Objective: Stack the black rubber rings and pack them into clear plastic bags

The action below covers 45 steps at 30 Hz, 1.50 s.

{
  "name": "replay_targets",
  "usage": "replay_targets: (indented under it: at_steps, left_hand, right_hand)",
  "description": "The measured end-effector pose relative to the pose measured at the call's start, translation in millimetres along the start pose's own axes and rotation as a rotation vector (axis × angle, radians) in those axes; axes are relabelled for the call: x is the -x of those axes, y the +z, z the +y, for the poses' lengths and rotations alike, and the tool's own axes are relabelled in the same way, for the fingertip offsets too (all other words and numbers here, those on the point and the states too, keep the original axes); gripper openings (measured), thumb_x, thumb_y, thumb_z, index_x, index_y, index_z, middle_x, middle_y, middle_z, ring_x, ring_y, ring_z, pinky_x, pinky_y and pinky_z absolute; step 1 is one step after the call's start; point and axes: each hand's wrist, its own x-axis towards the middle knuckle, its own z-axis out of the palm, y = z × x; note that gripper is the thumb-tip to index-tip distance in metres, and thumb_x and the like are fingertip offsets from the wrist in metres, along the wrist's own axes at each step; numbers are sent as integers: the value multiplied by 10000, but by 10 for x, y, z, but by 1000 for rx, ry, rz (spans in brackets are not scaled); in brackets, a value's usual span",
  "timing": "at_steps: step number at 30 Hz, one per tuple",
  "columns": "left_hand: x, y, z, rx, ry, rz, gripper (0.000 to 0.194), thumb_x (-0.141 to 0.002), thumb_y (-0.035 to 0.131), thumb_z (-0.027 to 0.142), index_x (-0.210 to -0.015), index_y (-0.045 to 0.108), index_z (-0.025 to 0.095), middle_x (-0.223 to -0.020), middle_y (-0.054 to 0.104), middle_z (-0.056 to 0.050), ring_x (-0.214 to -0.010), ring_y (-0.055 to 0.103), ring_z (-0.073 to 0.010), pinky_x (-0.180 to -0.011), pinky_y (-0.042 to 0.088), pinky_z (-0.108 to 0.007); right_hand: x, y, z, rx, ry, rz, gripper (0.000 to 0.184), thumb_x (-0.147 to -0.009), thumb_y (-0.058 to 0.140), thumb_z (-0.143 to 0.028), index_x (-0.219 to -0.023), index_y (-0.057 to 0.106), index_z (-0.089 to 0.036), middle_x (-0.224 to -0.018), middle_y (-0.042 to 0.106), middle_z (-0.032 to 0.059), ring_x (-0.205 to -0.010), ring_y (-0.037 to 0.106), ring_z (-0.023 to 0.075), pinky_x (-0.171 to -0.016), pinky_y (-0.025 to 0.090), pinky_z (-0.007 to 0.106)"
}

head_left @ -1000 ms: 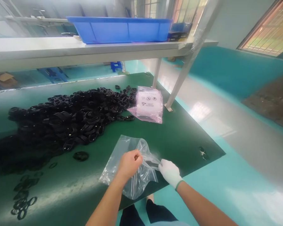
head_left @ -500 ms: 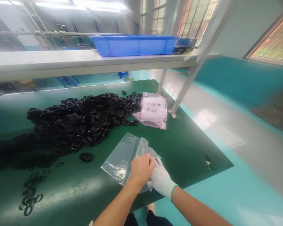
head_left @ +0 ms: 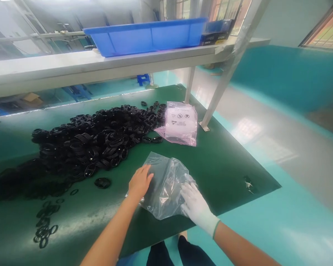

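Observation:
A clear plastic bag (head_left: 166,181) lies crumpled on the green table (head_left: 216,162) near its front edge. My bare left hand (head_left: 140,181) rests flat on the bag's left side, fingers stretched out. My right hand (head_left: 195,203), in a white glove, lies on the bag's right end with its fingers spread. A large heap of black rubber rings (head_left: 94,140) covers the table to the left and behind the bag.
A pink bag of items (head_left: 180,122) lies behind the clear bag. Loose rings (head_left: 44,229) are scattered at the front left. A blue tray (head_left: 147,35) sits on the white shelf (head_left: 72,66) above. Metal shelf legs (head_left: 224,70) stand at the right. A small dark scrap (head_left: 248,183) lies near the table's right corner.
Both hands have let go of the bag's mouth and now press flat on it. The bag has gone from held up to lying on the table.

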Motion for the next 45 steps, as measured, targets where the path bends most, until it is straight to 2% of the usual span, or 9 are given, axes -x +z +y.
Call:
replay_targets:
  at_steps: [5, 11, 15, 20, 27, 32, 36, 42, 45]
  left_hand:
    - [-53, 668, -641, -169, 204, 11, 566, -848, 322, 467, -1348, 245, 215, -1429, 237, -50, -1314, 180, -212, -1061, 190, -406]
    - [-86, 737, -838, -257, 219, 106, 585, -859, 279, 471, -1369, 178, 203, -1439, 200, -47, -1327, 132, -203, -1072, 177, -415]
    - [-112, 761, -840, -290, 211, 129, 599, -853, 275, 487, -1368, 184, 195, -1435, 211, -50, -1324, 145, -207, -1069, 185, -421]
    - [-117, 766, -818, -298, 217, 128, 597, -854, 263, 488, -1365, 198, 187, -1434, 212, -52, -1322, 155, -210, -1068, 187, -421]
    - [-98, 758, -821, -283, 127, 116, 601, -855, 243, 499, -1368, 188, 192, -1439, 201, -51, -1326, 137, -208, -1068, 181, -420]
    - [-118, 794, -783, -262, 79, 116, 605, -852, 242, 504, -1364, 204, 185, -1438, 202, -58, -1327, 126, -213, -1072, 162, -421]
    - [-112, 798, -775, -268, 71, 120, 607, -852, 236, 506, -1363, 208, 179, -1440, 198, -66, -1327, 129, -213, -1072, 156, -418]
    - [-85, 776, -795, -251, 93, 143, 603, -855, 245, 498, -1363, 205, 177, -1438, 202, -71, -1328, 123, -208, -1071, 153, -416]
    - [-84, 756, -746, -216, 122, 118, 594, -853, 273, 487, -1361, 209, 188, -1434, 214, -71, -1326, 131, -215, -1068, 155, -426]
  right_hand:
    - [92, -122, 349, -34, 33, -48, 808, -661, 579, -472, -1355, 245, -229, -1446, 166, 38, -1325, 50, 281, -1071, 2, 474]
    - [248, -205, 772, -184, 482, 195, 870, -621, 601, -412, -1362, 213, -172, -1422, 235, 79, -1301, 184, 272, -1076, 76, 446]
    - [96, -433, 695, -947, 895, 415, 541, -753, 439, -490, -1166, 469, -142, -1115, 572, 142, -1001, 553, 259, -914, 393, 425]
    - [-421, -723, 589, -1898, 979, 115, 490, -755, 492, -475, -1016, 516, -61, -1093, 560, 231, -954, 578, 291, -780, 478, 444]
    - [-220, -761, 478, -1920, 732, 179, 491, -796, 378, -530, -1059, 501, -134, -1247, 484, 147, -1060, 532, 222, -895, 422, 370]
    - [193, -437, 24, -1099, 546, -124, 641, -562, 684, -312, -1159, 488, -181, -1067, 605, 88, -1022, 527, 236, -899, 379, 353]
    - [166, -328, -138, -821, 619, -136, 267, -653, 524, -244, -898, 602, -173, -807, 638, 44, -802, 571, 198, -759, 415, 323]
    - [416, -568, 86, -1245, 280, -279, 136, -709, 518, -256, -756, 586, -147, -646, 609, 9, -632, 540, 126, -697, 420, 279]
    - [468, -583, 162, -1404, 315, -303, 255, -685, 600, -368, -795, 592, -138, -773, 634, 57, -725, 571, 159, -718, 432, 303]
